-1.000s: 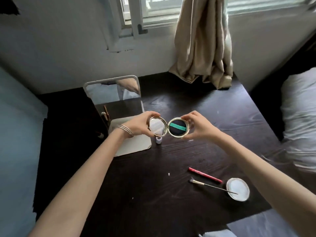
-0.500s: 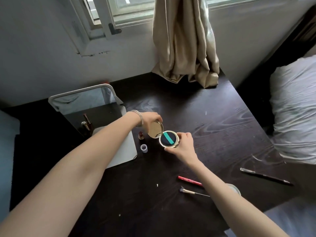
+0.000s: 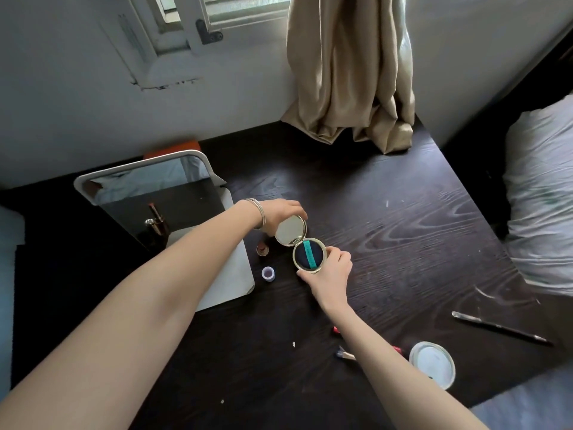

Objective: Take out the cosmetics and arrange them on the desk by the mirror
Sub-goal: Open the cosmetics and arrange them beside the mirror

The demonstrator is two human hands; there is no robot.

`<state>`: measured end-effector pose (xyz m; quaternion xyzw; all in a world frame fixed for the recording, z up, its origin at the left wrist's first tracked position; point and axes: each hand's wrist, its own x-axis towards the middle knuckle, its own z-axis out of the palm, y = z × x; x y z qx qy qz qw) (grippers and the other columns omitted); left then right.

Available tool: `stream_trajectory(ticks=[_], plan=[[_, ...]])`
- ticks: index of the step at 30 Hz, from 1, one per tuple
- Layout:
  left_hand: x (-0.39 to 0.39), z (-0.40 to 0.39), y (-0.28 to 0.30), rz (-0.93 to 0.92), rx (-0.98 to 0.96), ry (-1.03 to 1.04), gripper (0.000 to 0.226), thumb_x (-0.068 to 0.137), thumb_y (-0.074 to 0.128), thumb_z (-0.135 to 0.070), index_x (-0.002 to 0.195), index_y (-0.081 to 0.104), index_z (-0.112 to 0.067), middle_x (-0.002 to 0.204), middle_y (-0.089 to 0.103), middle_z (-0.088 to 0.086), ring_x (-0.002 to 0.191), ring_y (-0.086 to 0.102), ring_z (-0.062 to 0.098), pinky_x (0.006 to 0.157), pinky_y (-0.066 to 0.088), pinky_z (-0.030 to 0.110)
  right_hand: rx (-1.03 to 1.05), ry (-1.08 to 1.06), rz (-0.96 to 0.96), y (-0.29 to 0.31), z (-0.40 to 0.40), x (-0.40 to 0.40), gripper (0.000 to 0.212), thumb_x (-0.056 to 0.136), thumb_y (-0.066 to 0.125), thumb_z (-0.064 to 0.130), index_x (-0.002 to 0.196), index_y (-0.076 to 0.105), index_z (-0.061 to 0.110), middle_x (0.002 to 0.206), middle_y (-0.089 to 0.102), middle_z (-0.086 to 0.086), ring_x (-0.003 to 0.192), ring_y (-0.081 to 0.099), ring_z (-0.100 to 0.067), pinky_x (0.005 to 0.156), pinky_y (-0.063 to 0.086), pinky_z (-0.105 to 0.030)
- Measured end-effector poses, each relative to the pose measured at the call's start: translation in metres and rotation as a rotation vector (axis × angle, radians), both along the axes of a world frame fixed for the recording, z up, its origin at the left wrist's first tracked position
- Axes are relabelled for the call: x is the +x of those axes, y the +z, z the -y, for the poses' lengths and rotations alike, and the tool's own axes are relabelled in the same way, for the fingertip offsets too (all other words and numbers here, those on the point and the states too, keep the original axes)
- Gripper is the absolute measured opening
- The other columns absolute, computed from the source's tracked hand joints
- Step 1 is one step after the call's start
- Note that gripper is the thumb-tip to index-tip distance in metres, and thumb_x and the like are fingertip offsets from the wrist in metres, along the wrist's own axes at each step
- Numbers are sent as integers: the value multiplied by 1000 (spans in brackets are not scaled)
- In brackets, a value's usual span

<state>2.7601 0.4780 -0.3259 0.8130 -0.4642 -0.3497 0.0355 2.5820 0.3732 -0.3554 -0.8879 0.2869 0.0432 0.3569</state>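
Note:
A round gold compact (image 3: 309, 255) is open just above the dark desk (image 3: 403, 231), right of the standing mirror (image 3: 148, 200). My left hand (image 3: 280, 214) holds its raised lid (image 3: 290, 230). My right hand (image 3: 330, 270) grips the base, which shows a dark puff with a teal band. A lipstick (image 3: 263, 250) and a small pale-purple jar (image 3: 268, 273) stand between the compact and the mirror's white base (image 3: 238, 274).
Near the front edge lie a red pencil (image 3: 397, 349) and a small brush (image 3: 344, 355), both partly behind my right forearm, plus a round white lid (image 3: 432, 364). A long dark tool (image 3: 499, 328) lies right. A beige curtain (image 3: 350, 72) pools at the back; a bed (image 3: 542, 193) stands right.
Both hands have brought the open compact down from mid-air to the desk beside the lipstick and jar. The lid is now tilted up. My view has shifted forward and left.

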Motion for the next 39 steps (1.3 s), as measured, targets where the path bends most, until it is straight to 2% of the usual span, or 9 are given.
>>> stream_trajectory(ticks=[5, 13, 17, 20, 23, 26, 32, 35, 39], plan=[[2, 0, -5, 6, -22, -3, 76, 69, 70, 6, 135, 40, -18, 136, 42, 7, 123, 43, 27, 101, 41, 39, -13, -1, -25, -3, 0, 1, 69, 67, 82, 27, 119, 43, 5, 123, 43, -13, 114, 37, -23, 91, 25, -23], [-1, -11, -4, -55, -78, 120, 84, 70, 71, 5, 141, 34, -19, 141, 36, 8, 129, 37, 26, 104, 39, 35, 28, 6, -35, -1, 6, -2, 81, 63, 84, 27, 127, 40, 4, 126, 41, -15, 119, 35, -27, 101, 26, -31], [-5, -20, 6, -90, -144, 262, 89, 68, 71, 5, 143, 31, -21, 141, 35, 8, 128, 38, 24, 103, 42, 36, 81, -5, -18, 8, 12, -5, 86, 62, 86, 29, 130, 39, 6, 128, 40, -16, 121, 34, -30, 103, 27, -35], [-15, -26, 29, -124, -316, 443, 83, 70, 71, 2, 141, 34, -20, 139, 38, 8, 122, 44, 21, 96, 44, 31, 200, -16, 45, 23, 18, -10, 84, 61, 87, 27, 130, 42, 11, 126, 39, -12, 117, 40, -24, 104, 38, -38], [-40, -37, 59, -112, -525, 556, 78, 69, 73, -1, 138, 39, -18, 133, 46, 7, 117, 45, 14, 99, 43, 32, 322, 6, 186, 48, 26, -19, 78, 61, 87, 17, 128, 46, 12, 119, 42, -6, 100, 48, -13, 88, 49, -27], [-78, -50, 82, -207, -669, 660, 80, 64, 74, -14, 135, 40, -26, 130, 50, 3, 121, 46, 12, 98, 43, 29, 417, 44, 275, 68, 36, -33, 76, 60, 87, 12, 126, 48, 15, 118, 47, -6, 98, 53, -11, 77, 48, -12], [-177, -57, 92, -362, -796, 775, 77, 61, 73, -30, 129, 39, -44, 129, 52, -12, 122, 46, -1, 96, 43, 17, 531, 104, 354, 99, 62, -86, 72, 54, 83, 25, 117, 50, 28, 117, 54, -7, 105, 57, -13, 92, 47, -17], [-219, -40, 82, -425, -784, 810, 76, 64, 75, -23, 128, 39, -45, 128, 52, -15, 121, 45, -4, 98, 42, 16, 521, 150, 320, 100, 81, -115, 71, 53, 83, 29, 115, 50, 36, 118, 56, -3, 107, 57, -10, 94, 45, -18], [-263, -2, 66, -461, -762, 829, 78, 69, 77, -11, 131, 40, -41, 129, 51, -13, 122, 45, -2, 99, 42, 18, 489, 196, 256, 89, 115, -148, 72, 57, 86, 14, 116, 50, 36, 117, 56, -1, 105, 56, -5, 94, 43, -16]])
